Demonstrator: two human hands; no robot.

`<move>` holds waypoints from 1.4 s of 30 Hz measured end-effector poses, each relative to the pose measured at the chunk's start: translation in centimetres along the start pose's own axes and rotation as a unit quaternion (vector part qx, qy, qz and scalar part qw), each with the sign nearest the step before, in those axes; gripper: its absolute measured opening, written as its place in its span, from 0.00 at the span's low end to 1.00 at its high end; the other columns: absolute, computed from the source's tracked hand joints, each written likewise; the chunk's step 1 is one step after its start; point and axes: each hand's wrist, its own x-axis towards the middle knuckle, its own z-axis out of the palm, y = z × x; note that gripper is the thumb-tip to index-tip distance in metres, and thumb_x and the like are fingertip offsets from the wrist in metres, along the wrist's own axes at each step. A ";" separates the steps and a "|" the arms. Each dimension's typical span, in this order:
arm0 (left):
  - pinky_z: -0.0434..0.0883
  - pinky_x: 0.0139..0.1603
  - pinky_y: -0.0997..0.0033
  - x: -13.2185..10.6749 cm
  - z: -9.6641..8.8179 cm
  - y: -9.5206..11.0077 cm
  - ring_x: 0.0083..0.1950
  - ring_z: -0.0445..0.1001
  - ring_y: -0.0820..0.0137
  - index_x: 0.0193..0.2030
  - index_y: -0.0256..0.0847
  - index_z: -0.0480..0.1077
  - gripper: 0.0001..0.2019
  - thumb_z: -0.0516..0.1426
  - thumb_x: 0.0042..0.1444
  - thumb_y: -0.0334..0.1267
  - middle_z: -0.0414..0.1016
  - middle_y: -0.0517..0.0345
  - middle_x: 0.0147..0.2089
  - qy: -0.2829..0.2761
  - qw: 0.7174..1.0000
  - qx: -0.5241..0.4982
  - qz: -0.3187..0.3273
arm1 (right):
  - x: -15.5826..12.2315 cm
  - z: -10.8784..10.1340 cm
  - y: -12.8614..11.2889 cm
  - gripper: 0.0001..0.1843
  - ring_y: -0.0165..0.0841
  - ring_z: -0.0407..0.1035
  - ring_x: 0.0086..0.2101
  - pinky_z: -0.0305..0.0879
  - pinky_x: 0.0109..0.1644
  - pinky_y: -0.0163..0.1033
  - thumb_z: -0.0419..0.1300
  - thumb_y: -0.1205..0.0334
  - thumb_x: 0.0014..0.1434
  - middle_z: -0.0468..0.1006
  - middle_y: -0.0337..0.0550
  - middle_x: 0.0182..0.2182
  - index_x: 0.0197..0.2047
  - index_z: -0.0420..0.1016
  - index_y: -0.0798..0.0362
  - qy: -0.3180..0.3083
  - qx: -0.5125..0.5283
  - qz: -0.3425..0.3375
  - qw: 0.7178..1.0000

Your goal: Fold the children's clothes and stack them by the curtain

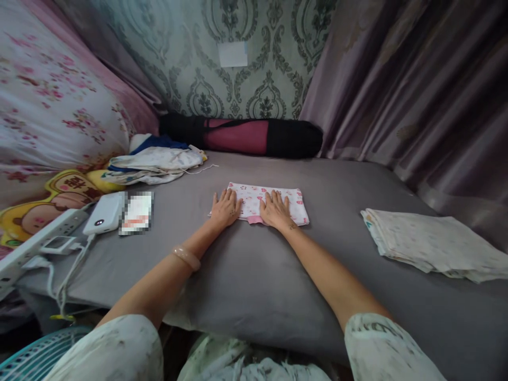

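A small white cloth with pink prints (291,201) lies folded into a flat rectangle on the grey bed sheet (246,275). My left hand (225,207) rests palm down on its left end, fingers stretched out. My right hand (274,209) presses flat on the cloth's middle, fingers spread. Neither hand grips anything. A pale bangle sits on my left wrist.
A stack of folded pale cloths (428,241) lies at the right. A heap of unfolded clothes (154,161) sits at the back left, a black and pink roll (242,135) against the wall. A power bank (103,212), power strip (35,241) and cables lie at the left; a fan (35,354) is at the bottom left.
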 end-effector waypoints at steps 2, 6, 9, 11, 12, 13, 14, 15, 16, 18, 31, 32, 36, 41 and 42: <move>0.45 0.69 0.45 -0.1 0.1 -0.3 0.72 0.48 0.56 0.67 0.34 0.54 0.29 0.35 0.66 0.48 0.52 0.44 0.71 -0.002 1.000 -0.008 -0.002 | 0.2 -0.2 0.0 0.33 0.48 0.41 0.66 0.35 0.66 0.59 0.37 0.52 0.67 0.50 0.60 0.68 0.68 0.52 0.63 -0.012 -0.001 0.004 1.000; 0.49 0.69 0.50 -0.3 0.5 -0.3 0.71 0.51 0.58 0.66 0.33 0.55 0.28 0.37 0.67 0.47 0.53 0.44 0.71 0.022 1.000 -0.020 -0.008 | 1.0 -0.6 -1.3 0.32 0.48 0.41 0.66 0.34 0.66 0.60 0.37 0.55 0.67 0.49 0.60 0.68 0.68 0.52 0.63 -0.030 0.014 0.010 0.999; 0.52 0.68 0.54 -0.4 0.8 -0.3 0.70 0.53 0.60 0.65 0.33 0.56 0.25 0.39 0.67 0.45 0.56 0.43 0.69 0.055 0.998 -0.036 -0.002 | 1.6 -0.5 -3.0 0.31 0.46 0.40 0.67 0.32 0.67 0.58 0.36 0.55 0.68 0.49 0.58 0.68 0.68 0.52 0.62 0.013 0.028 -0.017 0.999; 0.54 0.67 0.56 -0.4 1.0 -0.6 0.68 0.56 0.61 0.63 0.33 0.57 0.24 0.40 0.67 0.43 0.59 0.42 0.68 0.084 0.995 -0.051 -0.007 | 1.8 0.0 -4.0 0.31 0.45 0.40 0.67 0.33 0.67 0.57 0.37 0.54 0.68 0.49 0.58 0.68 0.68 0.52 0.62 0.028 0.034 -0.031 0.999; 0.55 0.67 0.57 -0.4 1.1 -0.7 0.67 0.58 0.60 0.62 0.33 0.58 0.22 0.41 0.66 0.42 0.61 0.42 0.66 0.102 0.993 -0.059 -0.014 | 1.9 0.3 -4.4 0.32 0.45 0.40 0.67 0.33 0.67 0.56 0.37 0.54 0.68 0.49 0.57 0.68 0.68 0.52 0.62 0.026 0.035 -0.033 0.999; 0.57 0.65 0.57 -0.3 1.2 -0.9 0.65 0.61 0.60 0.61 0.33 0.59 0.21 0.43 0.66 0.42 0.63 0.41 0.64 0.120 0.990 -0.067 -0.025 | 2.0 0.6 -4.6 0.32 0.45 0.41 0.66 0.34 0.67 0.56 0.37 0.53 0.68 0.50 0.57 0.68 0.68 0.52 0.63 0.021 0.034 -0.033 0.999; 0.60 0.63 0.57 -0.3 1.3 -1.1 0.63 0.64 0.59 0.59 0.33 0.60 0.20 0.44 0.65 0.41 0.66 0.40 0.61 0.136 0.987 -0.075 -0.037 | 2.0 0.8 -4.7 0.32 0.45 0.42 0.66 0.35 0.66 0.56 0.37 0.53 0.68 0.50 0.57 0.68 0.68 0.52 0.63 0.016 0.033 -0.033 0.999; 0.62 0.61 0.58 -0.3 1.4 -1.3 0.60 0.66 0.59 0.57 0.33 0.61 0.19 0.45 0.64 0.40 0.69 0.40 0.58 0.150 0.984 -0.084 -0.049 | 2.1 1.1 -4.7 0.32 0.46 0.42 0.66 0.35 0.66 0.56 0.38 0.52 0.68 0.50 0.56 0.68 0.68 0.52 0.63 0.011 0.030 -0.032 0.999; 0.64 0.59 0.58 -0.2 1.5 -1.5 0.58 0.68 0.58 0.55 0.33 0.62 0.18 0.46 0.63 0.39 0.70 0.39 0.55 0.160 0.981 -0.092 -0.060 | 2.2 1.2 -4.7 0.32 0.46 0.42 0.66 0.35 0.66 0.56 0.38 0.52 0.67 0.50 0.56 0.68 0.68 0.52 0.63 0.006 0.028 -0.031 0.999; 0.66 0.56 0.58 -0.2 1.7 -1.8 0.56 0.69 0.57 0.54 0.31 0.62 0.17 0.48 0.62 0.38 0.71 0.38 0.53 0.177 0.975 -0.109 -0.075 | 2.3 1.3 -4.6 0.33 0.46 0.41 0.66 0.35 0.66 0.56 0.37 0.52 0.67 0.48 0.56 0.69 0.69 0.51 0.63 -0.005 0.021 -0.029 0.999; 0.65 0.59 0.56 0.9 3.6 -3.1 0.57 0.68 0.60 0.55 0.34 0.61 0.17 0.46 0.59 0.29 0.70 0.39 0.53 0.260 0.925 -0.262 -0.089 | 4.0 1.2 -8.7 0.31 0.45 0.40 0.67 0.34 0.67 0.57 0.37 0.55 0.68 0.51 0.56 0.68 0.68 0.52 0.63 0.000 0.047 -0.078 0.996; 0.65 0.60 0.56 1.0 3.6 -3.2 0.57 0.68 0.61 0.54 0.34 0.61 0.17 0.45 0.59 0.28 0.70 0.40 0.53 0.265 0.920 -0.274 -0.093 | 4.1 1.4 -9.1 0.31 0.45 0.41 0.66 0.35 0.67 0.56 0.37 0.55 0.68 0.51 0.56 0.68 0.68 0.53 0.63 -0.003 0.050 -0.079 0.996; 0.65 0.60 0.58 1.1 3.6 -3.5 0.56 0.69 0.63 0.52 0.34 0.63 0.18 0.45 0.56 0.25 0.70 0.41 0.52 0.272 0.903 -0.314 -0.107 | 4.2 1.9 -9.6 0.30 0.44 0.43 0.66 0.36 0.66 0.56 0.37 0.54 0.68 0.52 0.55 0.67 0.67 0.55 0.61 -0.010 0.047 -0.075 0.996; 0.65 0.59 0.56 1.0 3.2 -3.4 0.55 0.70 0.63 0.50 0.38 0.64 0.17 0.45 0.57 0.26 0.72 0.44 0.50 0.279 0.886 -0.351 -0.114 | 4.2 1.6 -9.4 0.30 0.44 0.43 0.66 0.36 0.66 0.57 0.38 0.54 0.68 0.52 0.55 0.68 0.67 0.55 0.61 -0.023 0.041 -0.075 0.996; 0.65 0.59 0.56 1.0 3.0 -3.3 0.54 0.70 0.63 0.50 0.38 0.64 0.16 0.45 0.58 0.27 0.72 0.45 0.50 0.280 0.884 -0.355 -0.116 | 4.3 1.5 -9.5 0.30 0.45 0.43 0.66 0.37 0.66 0.57 0.38 0.54 0.67 0.52 0.56 0.68 0.67 0.55 0.61 -0.028 0.040 -0.073 0.996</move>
